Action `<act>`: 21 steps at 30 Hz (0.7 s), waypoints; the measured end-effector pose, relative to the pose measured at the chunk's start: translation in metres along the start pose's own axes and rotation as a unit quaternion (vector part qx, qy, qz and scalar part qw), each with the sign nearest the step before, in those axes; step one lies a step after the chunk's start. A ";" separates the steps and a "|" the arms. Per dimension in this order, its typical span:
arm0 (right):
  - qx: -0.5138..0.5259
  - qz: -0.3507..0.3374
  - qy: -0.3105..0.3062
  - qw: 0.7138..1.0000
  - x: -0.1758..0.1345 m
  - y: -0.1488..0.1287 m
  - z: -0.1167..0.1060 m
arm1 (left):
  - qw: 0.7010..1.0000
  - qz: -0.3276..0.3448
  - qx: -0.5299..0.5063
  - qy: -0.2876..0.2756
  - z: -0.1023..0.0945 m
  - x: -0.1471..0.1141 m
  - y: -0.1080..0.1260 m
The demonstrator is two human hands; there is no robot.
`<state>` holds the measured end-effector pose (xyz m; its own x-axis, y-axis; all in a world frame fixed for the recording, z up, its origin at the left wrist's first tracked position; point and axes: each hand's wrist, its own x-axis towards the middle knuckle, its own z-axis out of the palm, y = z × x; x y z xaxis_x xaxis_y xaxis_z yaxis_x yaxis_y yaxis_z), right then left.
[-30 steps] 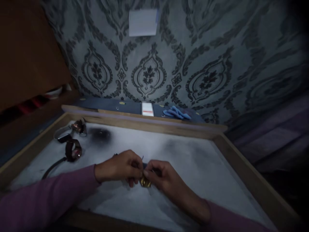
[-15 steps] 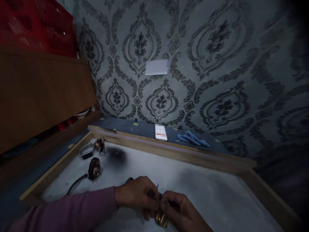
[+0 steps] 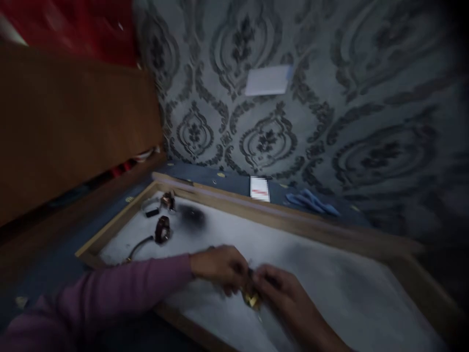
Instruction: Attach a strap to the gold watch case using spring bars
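My left hand (image 3: 225, 270), at the end of a purple sleeve, has its fingers closed in a pinch at a gold-coloured watch (image 3: 252, 299). From the other side my right hand (image 3: 280, 288) grips the same watch with thumb and fingers. Motion blur and the fingertips hide part of it, though a dark strap-like piece shows between the hands. Both hands are above the white floor of a shallow wooden tray (image 3: 227, 208). Toward the tray's far left lie a brown watch (image 3: 162, 230), a watch with a black rectangular face (image 3: 151, 212) and a brown-gold watch (image 3: 167, 200).
A dark curved strap (image 3: 141, 247) lies left of my sleeve. Behind the tray, a white card-like item (image 3: 260, 188) and a crumpled blue cloth (image 3: 313, 201) rest on blue patterned fabric. A wooden cabinet (image 3: 80, 117) with a red crate (image 3: 84, 29) stands left, beside the patterned wall.
My view has shifted, so the tray and wall sit further right and higher in the picture. Both hands remain together at the gold-coloured watch.
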<state>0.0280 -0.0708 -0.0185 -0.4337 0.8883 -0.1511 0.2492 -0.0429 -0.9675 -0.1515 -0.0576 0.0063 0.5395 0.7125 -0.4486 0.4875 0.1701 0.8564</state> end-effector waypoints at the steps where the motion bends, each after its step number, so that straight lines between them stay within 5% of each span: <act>1: 0.013 0.000 0.010 1.000 0.000 0.000 0.001 | 1.000 0.008 0.009 0.011 -0.002 -0.001 -0.002; 8: 0.018 -0.005 0.032 0.999 -0.007 0.007 -0.004 | 0.994 0.043 0.087 0.045 -0.017 -0.006 -0.005; 14: -0.210 -0.106 0.002 0.972 -0.021 0.002 -0.005 | 0.904 0.059 0.391 0.162 -0.017 -0.018 0.001; 21: -0.304 -0.125 -0.038 0.944 -0.015 0.018 -0.006 | 0.859 0.027 0.466 0.209 -0.011 -0.021 -0.012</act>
<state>0.0438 -0.0827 -0.0321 -0.5993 0.8000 0.0304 0.5714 0.4540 -0.6837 -0.1760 -0.0672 0.0087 0.3799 0.9176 -0.1168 0.9126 -0.3511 0.2095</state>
